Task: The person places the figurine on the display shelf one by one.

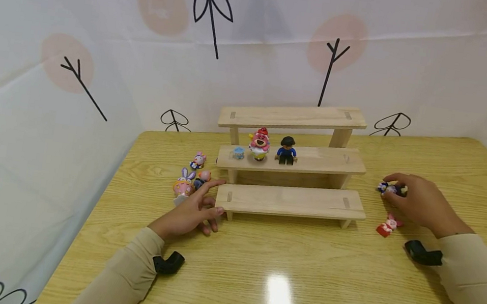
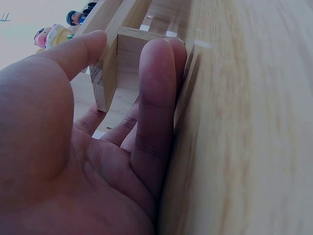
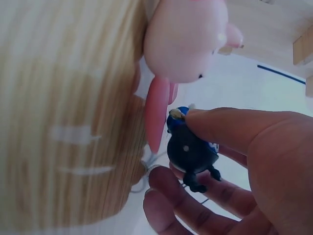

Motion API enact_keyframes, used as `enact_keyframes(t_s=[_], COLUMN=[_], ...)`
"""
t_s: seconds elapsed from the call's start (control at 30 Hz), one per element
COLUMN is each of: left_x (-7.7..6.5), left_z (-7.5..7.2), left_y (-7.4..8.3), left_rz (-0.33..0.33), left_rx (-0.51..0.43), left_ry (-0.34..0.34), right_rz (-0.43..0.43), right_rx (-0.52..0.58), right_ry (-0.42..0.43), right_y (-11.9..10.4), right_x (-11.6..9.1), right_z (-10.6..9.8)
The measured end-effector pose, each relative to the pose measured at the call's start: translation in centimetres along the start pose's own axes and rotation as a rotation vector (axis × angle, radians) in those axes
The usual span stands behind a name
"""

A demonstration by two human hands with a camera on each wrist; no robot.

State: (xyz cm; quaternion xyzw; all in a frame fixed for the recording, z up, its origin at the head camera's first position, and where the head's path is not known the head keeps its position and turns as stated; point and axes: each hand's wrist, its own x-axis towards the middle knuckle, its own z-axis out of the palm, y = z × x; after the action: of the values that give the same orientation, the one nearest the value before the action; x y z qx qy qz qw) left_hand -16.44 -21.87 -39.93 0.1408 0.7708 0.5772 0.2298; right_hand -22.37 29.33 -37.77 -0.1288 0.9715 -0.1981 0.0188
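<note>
At the right, my right hand (image 1: 419,201) pinches a small dark blue figurine (image 3: 190,149) between thumb and fingers. Just in front of that hand is a pink piglet-like figurine (image 1: 391,224) with a red part. My left hand (image 1: 191,212) holds the left end of the lowest step of a three-tier wooden display shelf (image 1: 288,201), thumb at the front corner and index finger at the back corner. On the middle step stand a pink bear figurine (image 1: 260,145), a toy figure in blue with a black cap (image 1: 287,151) and a tiny light-blue piece (image 1: 239,152).
Left of the shelf, beside my left hand, are a rabbit-eared figurine (image 1: 183,185), a figurine with a pinkish head (image 1: 203,177) and a small pink-and-blue figurine (image 1: 198,160). A patterned white cloth (image 1: 263,72) hangs behind the wooden table (image 1: 226,283).
</note>
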Motion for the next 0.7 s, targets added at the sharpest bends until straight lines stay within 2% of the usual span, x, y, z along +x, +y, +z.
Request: enact_keyframes(t_s=[0.13, 0.3, 0.7], left_x=[0.0, 0.0, 0.0], left_z=[0.0, 0.0, -0.1], left_y=[0.0, 0.0, -0.1], left_rz=[0.004, 0.005, 0.01], left_rx=[-0.003, -0.003, 0.006], left_ry=[-0.005, -0.006, -0.003], right_rz=[-0.021, -0.037, -0.149], right_rx=[0.013, 0.054, 0.16], right_ry=[0.063, 0.199, 0.661], right_y=[-0.3, -1.0, -3.9], right_x=[0.0, 0.0, -0.7], right_z=[0.1, 0.2, 0.0])
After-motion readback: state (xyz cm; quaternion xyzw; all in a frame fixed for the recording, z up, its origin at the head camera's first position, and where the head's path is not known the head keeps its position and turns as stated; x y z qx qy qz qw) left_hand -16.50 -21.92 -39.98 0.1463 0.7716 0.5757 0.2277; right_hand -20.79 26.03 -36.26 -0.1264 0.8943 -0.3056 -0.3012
